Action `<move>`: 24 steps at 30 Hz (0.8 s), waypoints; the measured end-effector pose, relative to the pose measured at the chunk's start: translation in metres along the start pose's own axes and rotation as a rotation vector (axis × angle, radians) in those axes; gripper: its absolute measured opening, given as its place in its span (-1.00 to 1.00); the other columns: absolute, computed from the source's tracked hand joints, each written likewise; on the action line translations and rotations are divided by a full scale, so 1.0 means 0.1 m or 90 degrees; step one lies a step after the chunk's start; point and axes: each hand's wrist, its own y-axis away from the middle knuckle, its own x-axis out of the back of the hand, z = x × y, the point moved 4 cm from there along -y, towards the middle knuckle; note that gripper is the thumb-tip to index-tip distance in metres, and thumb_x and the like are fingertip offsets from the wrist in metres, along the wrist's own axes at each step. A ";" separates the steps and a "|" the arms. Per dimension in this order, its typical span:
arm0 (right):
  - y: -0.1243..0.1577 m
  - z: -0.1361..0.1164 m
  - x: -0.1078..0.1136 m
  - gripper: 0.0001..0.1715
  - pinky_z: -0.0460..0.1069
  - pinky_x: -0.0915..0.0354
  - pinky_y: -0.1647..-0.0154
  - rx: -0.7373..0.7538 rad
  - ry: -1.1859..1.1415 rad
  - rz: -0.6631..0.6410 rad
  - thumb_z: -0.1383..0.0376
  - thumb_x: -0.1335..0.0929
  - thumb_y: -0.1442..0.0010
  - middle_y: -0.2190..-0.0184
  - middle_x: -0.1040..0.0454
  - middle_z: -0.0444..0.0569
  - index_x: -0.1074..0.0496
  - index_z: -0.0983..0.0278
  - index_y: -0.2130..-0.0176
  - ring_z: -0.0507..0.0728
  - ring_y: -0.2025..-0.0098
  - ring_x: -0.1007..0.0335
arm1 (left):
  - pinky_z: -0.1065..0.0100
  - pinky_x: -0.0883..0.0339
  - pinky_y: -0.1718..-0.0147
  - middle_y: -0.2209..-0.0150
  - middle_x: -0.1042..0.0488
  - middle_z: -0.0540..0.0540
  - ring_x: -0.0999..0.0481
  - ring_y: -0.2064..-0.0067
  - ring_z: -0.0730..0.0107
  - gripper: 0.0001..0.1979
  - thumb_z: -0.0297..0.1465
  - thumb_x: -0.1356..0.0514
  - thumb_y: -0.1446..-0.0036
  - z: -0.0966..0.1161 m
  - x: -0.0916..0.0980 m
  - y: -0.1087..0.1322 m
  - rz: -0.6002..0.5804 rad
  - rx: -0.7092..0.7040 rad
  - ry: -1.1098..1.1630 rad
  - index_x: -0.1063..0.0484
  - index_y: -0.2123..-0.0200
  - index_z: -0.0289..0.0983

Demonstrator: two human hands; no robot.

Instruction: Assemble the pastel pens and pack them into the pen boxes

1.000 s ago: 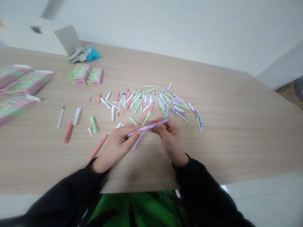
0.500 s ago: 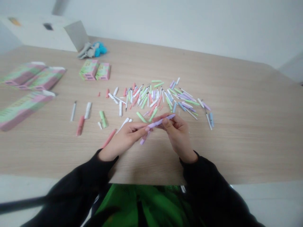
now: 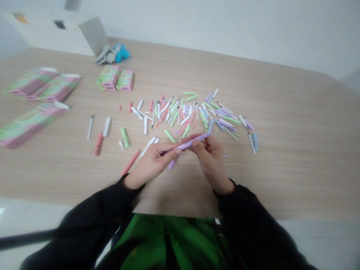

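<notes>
Both hands meet over the near middle of a wooden table. My left hand and my right hand each pinch one end of a lilac pen, which lies slanted between them. A second short lilac piece sticks out under my left fingers. Just beyond the hands lies a scattered heap of pen parts in pink, green, white, lilac and blue.
Loose pink, white and green pieces lie to the left. Two small pink-green boxes stand further back, longer flat boxes at far left. A grey and blue cloth and a white box sit at the back.
The hands have kept their grip on the lilac pen. The short lilac piece under my left hand shows less than a second ago. The view has shifted a little.
</notes>
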 end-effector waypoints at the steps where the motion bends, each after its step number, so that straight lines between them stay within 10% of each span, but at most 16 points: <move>1: 0.00 0.00 0.00 -0.70 0.15 -0.57 0.05 -0.002 0.006 0.004 0.06 -0.52 -0.16 0.29 -0.70 -0.08 -0.50 0.18 0.21 0.14 0.27 -0.66 | 0.39 -0.27 0.39 0.52 -0.47 -0.02 -0.39 0.45 0.38 -0.71 -0.20 -0.23 -0.25 -0.01 0.00 0.00 -0.005 0.000 -0.007 -0.63 0.27 -0.30; 7: 0.01 -0.02 0.04 -0.72 0.12 -0.61 0.12 -0.011 0.035 0.046 0.08 -0.52 -0.16 0.36 -0.68 -0.11 -0.52 0.19 0.25 0.11 0.32 -0.65 | 0.39 -0.21 0.39 0.52 -0.40 0.00 -0.36 0.44 0.41 -0.64 -0.17 -0.14 -0.34 0.03 -0.09 -0.04 -0.051 -0.022 -0.043 -0.50 0.38 -0.31; 13: 0.02 -0.09 0.14 -0.85 0.06 -0.62 0.16 0.024 0.049 0.059 0.16 -0.50 -0.22 0.32 -0.67 -0.12 -0.57 0.17 0.24 0.09 0.26 -0.66 | 0.22 -0.32 -0.04 0.00 -0.56 -0.21 -0.50 -0.03 0.20 -0.63 -0.17 -0.05 -0.38 0.11 0.15 -0.01 0.065 -0.066 -0.038 -0.49 0.01 -0.29; 18: 0.04 -0.23 0.26 -0.88 0.07 -0.63 0.16 0.046 0.142 0.094 0.17 -0.50 -0.20 0.34 -0.67 -0.05 -0.61 0.16 0.25 0.15 0.26 -0.67 | 0.13 -0.30 -0.09 -0.02 -0.49 -0.21 -0.47 -0.07 0.13 -0.69 -0.23 -0.15 -0.27 0.02 1.34 0.16 0.310 -0.068 -0.388 -0.49 0.03 -0.28; 22: 0.06 -0.41 0.27 -0.90 0.05 -0.64 0.23 0.045 0.305 0.078 0.16 -0.51 -0.17 0.37 -0.68 0.01 -0.65 0.12 0.31 0.19 0.33 -0.67 | -0.07 -0.05 -0.21 -0.20 -0.33 -0.36 -0.19 -0.32 -0.20 -0.49 -0.17 -0.29 -0.15 -0.17 2.62 0.44 0.611 0.127 -0.667 -0.41 -0.04 -0.41; 24: 0.04 -0.51 0.24 -0.89 0.06 -0.63 0.27 0.072 0.397 0.054 0.13 -0.51 -0.15 0.37 -0.68 0.03 -0.67 0.08 0.33 0.21 0.35 -0.66 | -0.19 0.05 -0.15 -0.20 -0.31 -0.51 -0.11 -0.34 -0.41 -0.42 -0.06 -0.34 -0.06 -0.31 3.07 0.56 0.646 0.191 -0.661 -0.41 0.14 -0.50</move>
